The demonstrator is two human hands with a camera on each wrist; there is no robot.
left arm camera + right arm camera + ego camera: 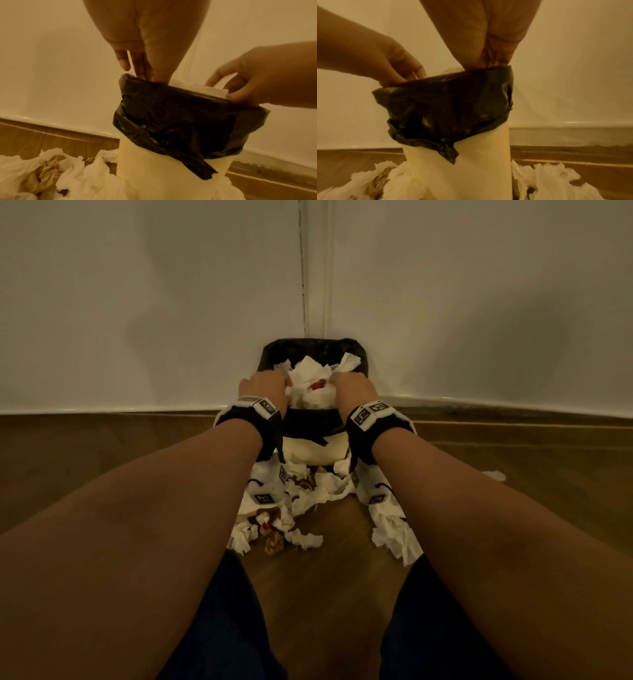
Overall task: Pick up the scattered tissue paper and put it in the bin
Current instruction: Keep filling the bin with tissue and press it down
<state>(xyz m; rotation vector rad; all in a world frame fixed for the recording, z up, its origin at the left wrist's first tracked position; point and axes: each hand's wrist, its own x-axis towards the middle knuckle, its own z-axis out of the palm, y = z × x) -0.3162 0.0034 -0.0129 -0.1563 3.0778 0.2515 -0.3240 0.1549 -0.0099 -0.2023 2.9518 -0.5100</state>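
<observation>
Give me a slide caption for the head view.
Both hands, left hand and right hand, push tissue into bin.

No words, brand names or numbers can be read anywhere. The only markings are black-and-white square coded tags on the wrist bands (370, 413), and they carry no legible text.

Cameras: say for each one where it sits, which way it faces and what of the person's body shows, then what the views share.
Head: worn on the head, looking forward and down at the bin in the wall corner; both forearms, left hand and right hand show, over tissue paper.
Left wrist: low beside the bin, looking along the left hand; the right hand enters from the right.
Right wrist: low beside the bin, looking along the right hand; the left hand enters from the left.
Shared: all show the bin, its black liner, both hands, and tissue on the floor.
</observation>
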